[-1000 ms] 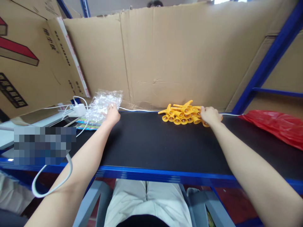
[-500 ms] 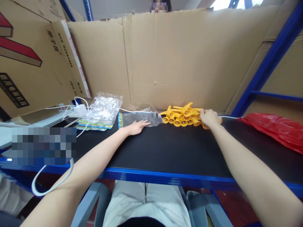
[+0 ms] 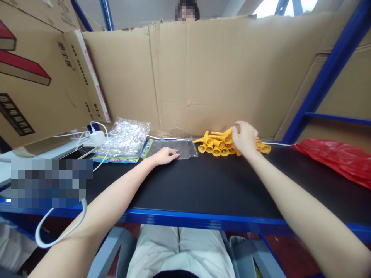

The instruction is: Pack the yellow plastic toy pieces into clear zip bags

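Observation:
My left hand lies low on the tabletop, over the near edge of a flat clear plastic bag with a colourful printed strip at its left end. Its fingers are stretched out and hold nothing. To the right is a stacked pile of yellow horn-shaped plastic pieces, their round flared ends facing me. My right hand reaches onto this pile from above, its fingers bent round one of the yellow pieces. Part of the grip is hidden behind the hand.
More clear bags with printed strips lie at the left, near a white charger and cables. A red plastic bag lies at the right. Cardboard walls the back; a person's head shows above it.
My right hand has moved left along the yellow pile, uncovering pieces at its right end. My left hand has drawn slightly left, and the clear bag's right end now lies flatter.

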A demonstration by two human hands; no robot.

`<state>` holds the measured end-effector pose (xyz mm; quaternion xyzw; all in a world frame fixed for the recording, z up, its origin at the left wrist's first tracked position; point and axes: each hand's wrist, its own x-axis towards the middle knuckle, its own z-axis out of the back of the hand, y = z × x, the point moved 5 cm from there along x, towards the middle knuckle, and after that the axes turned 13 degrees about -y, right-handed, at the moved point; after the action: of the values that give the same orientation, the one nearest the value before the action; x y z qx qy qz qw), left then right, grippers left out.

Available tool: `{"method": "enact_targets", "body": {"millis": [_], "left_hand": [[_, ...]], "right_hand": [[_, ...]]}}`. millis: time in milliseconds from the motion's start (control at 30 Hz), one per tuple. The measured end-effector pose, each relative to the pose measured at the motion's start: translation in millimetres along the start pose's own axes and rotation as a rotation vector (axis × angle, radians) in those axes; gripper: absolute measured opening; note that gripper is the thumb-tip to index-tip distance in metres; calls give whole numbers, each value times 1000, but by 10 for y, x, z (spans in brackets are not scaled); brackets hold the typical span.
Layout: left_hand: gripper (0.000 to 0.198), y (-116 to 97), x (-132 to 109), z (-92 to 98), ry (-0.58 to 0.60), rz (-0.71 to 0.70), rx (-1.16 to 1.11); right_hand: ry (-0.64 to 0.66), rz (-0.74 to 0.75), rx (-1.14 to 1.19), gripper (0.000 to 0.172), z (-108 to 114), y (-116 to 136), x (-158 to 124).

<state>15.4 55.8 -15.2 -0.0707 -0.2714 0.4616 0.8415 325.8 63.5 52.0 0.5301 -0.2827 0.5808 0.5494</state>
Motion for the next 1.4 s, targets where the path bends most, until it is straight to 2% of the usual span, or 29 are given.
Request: {"method": "enact_targets", "body": {"millis": [67, 167, 233, 333, 400, 633, 900, 1067, 1233, 1400], "left_hand": [[38, -6, 15, -6, -50, -5, 22], [30, -17, 19, -31, -110, -1, 68], [31, -15, 15, -59, -116, 14, 92], [42, 1, 6, -123, -32, 25, 109], [47, 19, 2, -160, 45, 34, 127], [53, 40, -2, -171, 140, 92, 171], [53, 47, 2, -177, 136, 76, 167], [52, 52, 6, -180, 132, 71, 158], [53, 58, 1, -176, 126, 67, 156], [53, 70, 4, -186, 130, 60, 157]], "right_hand": [[43, 155, 76, 36, -52, 271, -107], [202, 365, 113, 38, -184, 603, -373], [312, 475, 83, 39, -271, 740, -556], [485, 571, 12, 38, -372, 817, -746], [525, 588, -30, 35, -387, 821, -775], [441, 587, -89, 28, -333, 865, -697], [380, 598, -113, 37, -318, 913, -745], [399, 611, -137, 28, -345, 893, -735], [358, 614, -188, 32, -333, 932, -707], [359, 611, -241, 28, -349, 967, -691]]}}
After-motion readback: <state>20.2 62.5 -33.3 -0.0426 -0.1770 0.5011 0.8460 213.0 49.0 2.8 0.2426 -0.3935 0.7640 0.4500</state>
